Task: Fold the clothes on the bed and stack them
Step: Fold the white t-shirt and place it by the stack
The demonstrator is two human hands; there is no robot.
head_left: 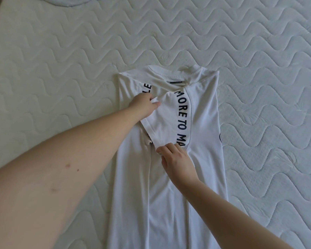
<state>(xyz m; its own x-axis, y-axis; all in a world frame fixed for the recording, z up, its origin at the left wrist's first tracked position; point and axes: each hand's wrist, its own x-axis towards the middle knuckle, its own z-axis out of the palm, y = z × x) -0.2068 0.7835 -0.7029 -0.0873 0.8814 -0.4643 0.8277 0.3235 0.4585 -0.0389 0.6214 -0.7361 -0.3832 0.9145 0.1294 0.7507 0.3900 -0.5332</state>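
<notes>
**White printed T-shirt half folded on quilted mattress**

Lying lengthwise on the mattress (258,51): a white T-shirt (205,108), ribbed collar (178,73) at the far end, hem running off the near edge of view. Both side panels already turned in toward the shirt's middle, giving a long narrow strip.

Printed in dark capitals along the folded sleeve (167,115), reading lengthwise away from the collar: "MORE TO MA", the rest hidden under the right hand. On the panel left of the sleeve: "LE", the earlier letters covered. Just below the collar, a small dark neck label (176,83), wording too small to read. At the shirt's right edge, part of a round dark emblem (220,138), mostly wrapped out of sight.

Left hand (144,105), toward the collar end of the sleeve: fingers curled, thumb and fingertips pinching a small bunch of the sleeve's cloth. Forearm crossing the shirt's left edge.

Right hand (176,159), at the sleeve's hem end, nearer the shirt's middle: fingertips bent down onto the sleeve's corner, thumb alongside, nipping the fabric against the shirt body; knuckles raised, palm clear of the cloth.

Far beyond the collar, at the top edge of view: a pale blue-grey garment (70,1), only its rim visible, well apart from the T-shirt.
</notes>
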